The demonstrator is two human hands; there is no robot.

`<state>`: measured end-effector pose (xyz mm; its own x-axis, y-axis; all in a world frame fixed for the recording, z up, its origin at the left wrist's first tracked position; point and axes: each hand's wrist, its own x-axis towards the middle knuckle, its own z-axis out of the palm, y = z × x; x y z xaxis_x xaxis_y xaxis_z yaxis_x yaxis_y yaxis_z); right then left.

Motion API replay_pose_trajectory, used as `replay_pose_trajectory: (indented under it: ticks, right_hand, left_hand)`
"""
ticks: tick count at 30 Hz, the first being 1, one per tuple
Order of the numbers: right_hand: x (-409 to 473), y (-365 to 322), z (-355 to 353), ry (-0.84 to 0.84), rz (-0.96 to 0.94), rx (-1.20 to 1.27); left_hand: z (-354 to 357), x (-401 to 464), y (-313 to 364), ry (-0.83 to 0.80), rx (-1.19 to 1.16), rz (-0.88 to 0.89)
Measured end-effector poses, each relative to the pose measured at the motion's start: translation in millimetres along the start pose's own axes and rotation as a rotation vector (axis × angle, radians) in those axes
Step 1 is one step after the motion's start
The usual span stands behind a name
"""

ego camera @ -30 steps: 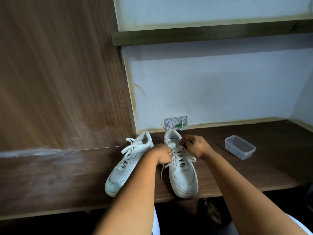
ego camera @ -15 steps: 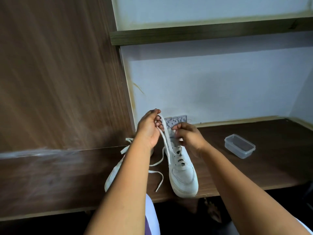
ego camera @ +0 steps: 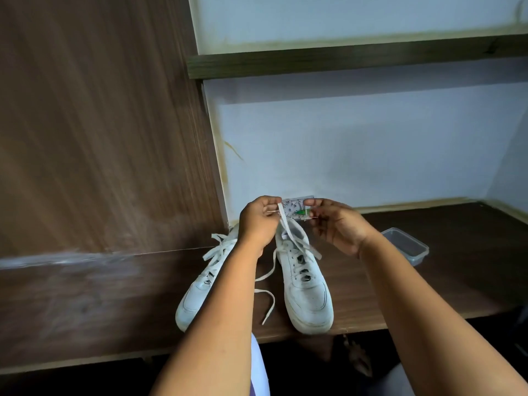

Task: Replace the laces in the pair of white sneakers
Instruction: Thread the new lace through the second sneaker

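Writing: none that I can read; the small white card [ego camera: 297,208] propped against the wall has a printed pattern and a green patch, too small to make out.
Left hand: the left hand [ego camera: 258,221] is raised above the heel of the right-side sneaker, fingers curled, pinching a flat white lace [ego camera: 288,228] near its upper end.
Right hand: the right hand [ego camera: 337,225] is up at the same height, just beside the card, fingers bent inward; whether it grips a lace end I cannot tell.
Arms: both forearms are bare and reach forward from the bottom edge, the left one crossing over the left-side sneaker.
Right-side sneaker: the white sneaker [ego camera: 307,290] stands on the table, toe toward the person, smooth upper with stitched panels, thick sole, several eyelets showing dark and unthreaded.
Lace run: from the pinch it slants down across the tongue; a loose tail curls on the table between the two shoes.
Left-side sneaker: the second white sneaker [ego camera: 197,292] lies just beside it, angled left, with its lace threaded and its loose ends at the top.
Table: dark wood-grain table [ego camera: 85,304], pale worn streak on the left.
Container: a clear plastic rectangular tub [ego camera: 407,250] sits to the right, apart from the shoes.
Backdrop: a pale painted wall, a wood-grain panel on the left, a dark shelf [ego camera: 343,55] above.
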<state>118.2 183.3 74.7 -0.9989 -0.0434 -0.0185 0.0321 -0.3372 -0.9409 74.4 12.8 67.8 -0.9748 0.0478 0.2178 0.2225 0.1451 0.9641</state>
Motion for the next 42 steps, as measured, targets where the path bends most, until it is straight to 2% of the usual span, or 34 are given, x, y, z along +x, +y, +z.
replay_pose_trajectory:
  ticks: [6,9,12,15,18,20,21,22,24,26,31,34,36,39,42]
  right_hand:
    - [2,19,5,-0.165,-0.012,-0.297]
    - [4,19,9,-0.076,-0.083,-0.355]
    - [6,11,-1,0.052,-0.141,-0.349]
    - [6,7,-18,0.163,-0.173,-0.388]
    - [6,12,-27,0.264,-0.193,-0.645]
    - [8,18,-24,0.247,-0.165,-0.715]
    - [9,21,-20,0.217,-0.144,-0.707]
    - [11,24,-16,0.183,-0.131,-0.705]
    - [14,28,-9,0.131,-0.144,-0.74]
    - [13,31,-5,0.145,-0.2,-0.855]
    - [16,42,-12,0.282,-0.324,-0.945]
    - [22,44,-15,0.235,-0.261,-0.894]
    - [27,47,-13,0.246,-0.178,-0.798]
    - [34,52,-13,0.383,-0.177,-0.976]
    - [37,58,-9,0.375,-0.15,-1.183]
  left_hand:
    - [12,-7,9,0.009,0.016,0.168]
    - [12,-5,8,0.079,0.062,0.172]
    - [-5,2,8,0.145,0.324,0.144]
    - [-22,5,5,0.031,0.605,-0.01]
    - [-25,4,-5,-0.203,0.835,-0.151]
    - [-16,2,-11,-0.273,0.988,-0.135]
    - [-9,2,-13,-0.261,0.969,-0.079]
    - [0,0,-15,-0.258,0.853,-0.031]
    - [20,-7,-14,-0.295,0.457,-0.051]
    - [32,-11,-17,-0.304,0.259,-0.082]
    - [29,-6,-25,-0.238,0.314,-0.059]
    - [22,-3,-29,-0.23,0.177,-0.124]
    - [18,1,-34,-0.164,0.155,-0.158]
    - [18,4,-39,-0.124,0.425,-0.118]
    - [28,3,-41,-0.172,0.63,-0.023]
